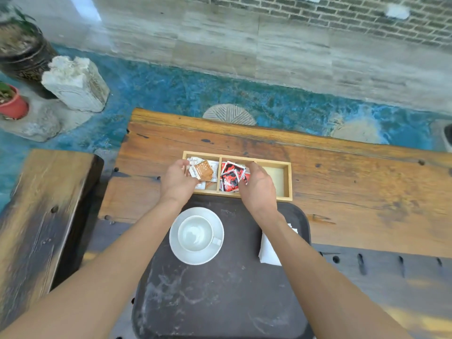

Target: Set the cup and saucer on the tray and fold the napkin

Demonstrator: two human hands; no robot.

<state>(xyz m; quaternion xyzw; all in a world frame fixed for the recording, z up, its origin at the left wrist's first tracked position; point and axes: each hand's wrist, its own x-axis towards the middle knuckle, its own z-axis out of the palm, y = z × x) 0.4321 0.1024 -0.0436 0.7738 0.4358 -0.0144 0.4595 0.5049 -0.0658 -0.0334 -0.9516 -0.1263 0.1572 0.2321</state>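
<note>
Reaching past the far edge of the dark tray [220, 302], both hands worked over a wooden box [286, 182] of three compartments that sat on the bench [354, 182] just beyond the tray. Left hand [177, 181] hung over the box's left compartment, fingers curled loosely above the brown and white packets [204, 170]; whether it gripped one could not be told. Right hand [256, 185] lay over the divider between the middle and right compartments, fingers bent down among the red, black and white packets [230, 177]; a hold on any packet could not be made out. Right compartment of the box showed a bare pale floor.

On the tray, nearer the wearer than the box, the white saucer [176, 248] sat toward the tray's far left part, between the two forearms. White cup [195, 233] stood upright on the saucer, empty, handle turned to the right. White napkin [267, 250] lay at the tray's right edge, partly hidden under the right forearm; its fold could not be judged.

Tray surface was scuffed with pale marks. Beyond the bench, away from the box, was blue mottled floor, then grey paving and a brick wall. Far left of the box stood a pale stone block [75, 84], a red pot [13, 104] and a dark planter [22, 52]. A second wooden slab [41, 211] lay left of the tray.
</note>
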